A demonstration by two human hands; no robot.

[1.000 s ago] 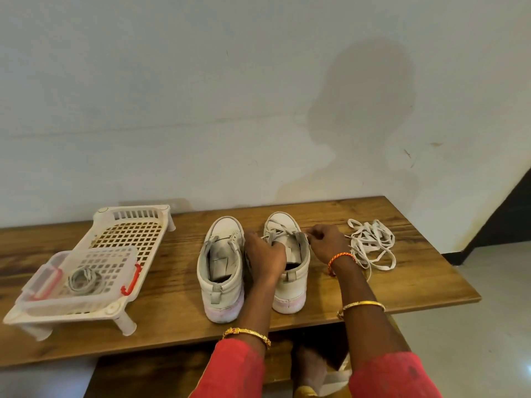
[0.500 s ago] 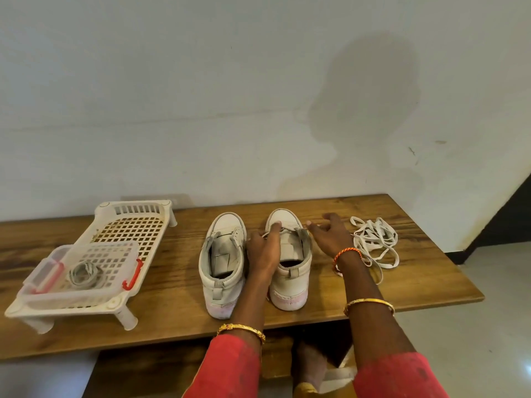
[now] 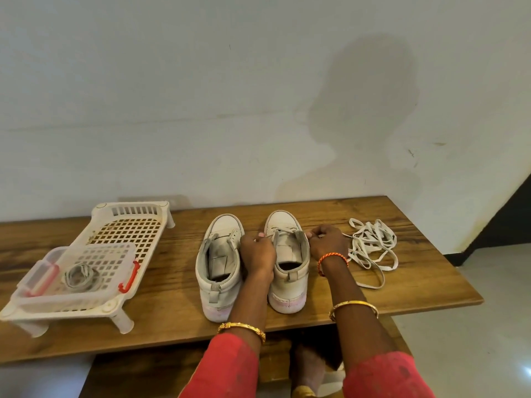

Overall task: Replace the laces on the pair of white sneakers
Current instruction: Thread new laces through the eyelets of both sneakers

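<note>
Two white sneakers stand side by side on the wooden table (image 3: 172,305), heels toward me. The left sneaker (image 3: 219,265) has no lace in its eyelets. The right sneaker (image 3: 287,259) still carries a grey lace (image 3: 283,233) across its front. My left hand (image 3: 257,254) sits between the shoes and pinches that lace at the shoe's left side. My right hand (image 3: 327,242) pinches it at the right side. A loose pile of white laces (image 3: 370,248) lies on the table just right of my right hand.
A white plastic rack (image 3: 126,225) stands at the table's left, holding a clear lidded box (image 3: 71,274) with a coiled grey lace (image 3: 82,276) inside. A wall rises behind the table. The table's front edge is near my forearms, its right edge past the lace pile.
Both hands shifted slightly along the right sneaker's lacing and now pinch the lace at either side; my right fingers, straighter half a second ago, have curled in.
</note>
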